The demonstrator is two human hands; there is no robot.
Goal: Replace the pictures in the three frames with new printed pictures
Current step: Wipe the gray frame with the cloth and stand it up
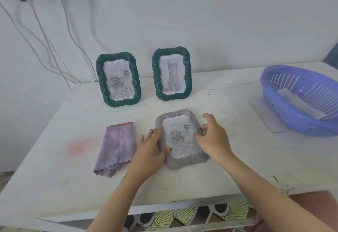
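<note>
"Where's the grey picture frame (181, 140)?"

"Flat on the counter (228, 167), just right of the purple cloth (117, 147), long axis pointing away from me. My left hand (151, 149) rests straight-fingered on its left rim; my right hand (212, 138) pinches the right."

Plain home room, worn white table (228, 158), wall cables (45, 36), plastic basket (301, 101), patterned floor (182, 215)
</note>
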